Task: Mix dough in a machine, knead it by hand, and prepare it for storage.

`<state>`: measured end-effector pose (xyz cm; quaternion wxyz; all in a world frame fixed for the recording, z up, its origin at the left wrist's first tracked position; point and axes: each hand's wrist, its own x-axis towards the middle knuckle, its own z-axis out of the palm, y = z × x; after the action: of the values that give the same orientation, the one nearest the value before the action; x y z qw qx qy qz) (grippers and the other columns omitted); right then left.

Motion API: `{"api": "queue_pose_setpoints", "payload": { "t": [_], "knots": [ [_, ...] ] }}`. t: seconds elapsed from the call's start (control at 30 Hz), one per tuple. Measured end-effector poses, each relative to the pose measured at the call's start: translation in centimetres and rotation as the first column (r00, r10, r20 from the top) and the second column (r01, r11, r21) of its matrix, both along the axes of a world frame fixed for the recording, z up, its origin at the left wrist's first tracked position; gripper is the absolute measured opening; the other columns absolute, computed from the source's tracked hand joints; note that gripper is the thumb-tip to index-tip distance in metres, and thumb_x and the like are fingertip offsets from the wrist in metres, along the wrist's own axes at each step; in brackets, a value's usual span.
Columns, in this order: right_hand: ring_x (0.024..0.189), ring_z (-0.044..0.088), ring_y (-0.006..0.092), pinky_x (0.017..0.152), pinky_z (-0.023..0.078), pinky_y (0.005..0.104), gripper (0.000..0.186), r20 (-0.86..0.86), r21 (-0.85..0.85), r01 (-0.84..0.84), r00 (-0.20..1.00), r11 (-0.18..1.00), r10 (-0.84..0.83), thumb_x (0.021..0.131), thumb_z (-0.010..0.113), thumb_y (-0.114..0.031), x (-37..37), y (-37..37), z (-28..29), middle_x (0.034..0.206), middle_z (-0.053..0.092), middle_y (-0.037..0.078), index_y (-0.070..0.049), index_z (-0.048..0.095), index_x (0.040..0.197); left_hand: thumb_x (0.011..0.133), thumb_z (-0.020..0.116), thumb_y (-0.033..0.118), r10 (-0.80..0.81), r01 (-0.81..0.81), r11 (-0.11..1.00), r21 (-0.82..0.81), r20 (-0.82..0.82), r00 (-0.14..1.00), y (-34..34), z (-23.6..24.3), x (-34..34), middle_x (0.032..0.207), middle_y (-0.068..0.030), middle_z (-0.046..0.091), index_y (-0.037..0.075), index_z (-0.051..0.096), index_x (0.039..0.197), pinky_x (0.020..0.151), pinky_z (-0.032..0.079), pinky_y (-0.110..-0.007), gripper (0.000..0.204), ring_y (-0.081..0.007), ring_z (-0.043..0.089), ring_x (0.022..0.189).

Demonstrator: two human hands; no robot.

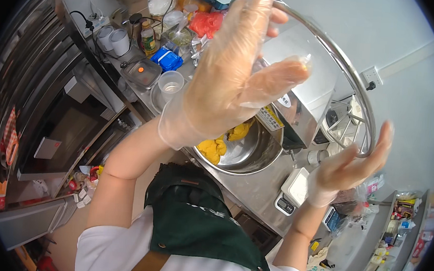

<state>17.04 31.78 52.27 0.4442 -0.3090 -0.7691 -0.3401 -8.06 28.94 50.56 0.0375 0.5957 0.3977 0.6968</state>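
My left hand (232, 70), in a clear plastic glove, is raised with thumb and forefinger spread wide. Behind its fingers passes the upper end of a large metal ring guard (338, 51) with wire spokes; whether they touch is hard to tell. On the right, my gloved right hand (339, 173) is also raised, thumb and fingers apart, with the lower end of the ring in the gap between them. Below the hands stands a steel mixing bowl (268, 165) under a mixer's metal housing (304, 124). Yellow dough lumps (212, 149) lie in the bowl.
A white kitchen scale (294, 190) stands right of the bowl on the steel counter (246, 189). Farther left are a clear plastic cup (171, 82), a blue packet (167, 58), a bottle (147, 37) and white canisters (113, 39). An oven (70, 124) is at the left; stocked shelves (399, 221) are at the right.
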Motion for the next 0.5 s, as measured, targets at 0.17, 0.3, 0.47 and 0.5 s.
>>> {"api": "queue_pose_setpoints", "payload": {
  "t": [0.17, 0.3, 0.47, 0.5],
  "knots": [
    [0.115, 0.057, 0.0327, 0.101, 0.041, 0.0422, 0.033, -0.135, 0.078, -0.233, 0.961, 0.969, 0.242, 0.097, 0.046, -0.004, 2.1, 7.1, 4.6, 0.125, 0.059, 0.019, 0.006, 0.052, 0.128, 0.093, 0.059, 0.015, 0.039, -0.041, 0.991, 0.127, 0.017, 0.999, 2.2, -4.2, -0.3, 0.105, -0.0085, 0.055, 0.001, 0.04, 0.137, 0.079, 0.046, -0.03, 0.049, -0.0155, 0.054, 0.092],
    [0.104, 0.063, 0.024, 0.094, 0.047, 0.0361, 0.031, -0.537, -0.196, -0.542, 0.757, 0.817, 0.372, 0.096, 0.051, -0.008, 2.3, 13.3, 8.6, 0.11, 0.068, 0.015, 0.006, 0.055, 0.125, 0.09, 0.058, 0.005, 0.268, -0.283, 0.912, -0.297, -0.09, 0.959, -0.3, -10.2, -1.2, 0.095, -0.0096, 0.057, 0.003, 0.053, 0.122, 0.076, 0.047, -0.032, 0.032, -0.0206, 0.056, 0.085],
    [0.1, 0.066, 0.0232, 0.091, 0.05, 0.0322, 0.03, -0.79, -0.343, -0.696, 0.577, 0.63, 0.207, 0.092, 0.058, -0.01, 7.7, 27.9, 9.5, 0.108, 0.067, 0.017, 0.006, 0.059, 0.117, 0.084, 0.062, 0.004, 0.13, -0.338, 0.815, -0.47, -0.42, 0.898, -1.8, -13.7, -0.3, 0.107, -0.0177, 0.055, 0.001, 0.052, 0.121, 0.087, 0.045, -0.043, 0.038, -0.037, 0.053, 0.101],
    [0.103, 0.065, 0.0232, 0.092, 0.049, 0.0321, 0.033, -0.82, -0.403, -0.741, 0.553, 0.537, 0.149, 0.091, 0.059, -0.01, 8.6, 31.1, 8.6, 0.111, 0.066, 0.018, 0.008, 0.057, 0.118, 0.083, 0.062, 0.005, 0.125, -0.351, 0.799, -0.488, -0.437, 0.891, -2.0, -13.8, -0.3, 0.115, -0.0182, 0.052, 0.001, 0.051, 0.122, 0.091, 0.044, -0.045, 0.041, -0.0387, 0.051, 0.108]
  ]
}}
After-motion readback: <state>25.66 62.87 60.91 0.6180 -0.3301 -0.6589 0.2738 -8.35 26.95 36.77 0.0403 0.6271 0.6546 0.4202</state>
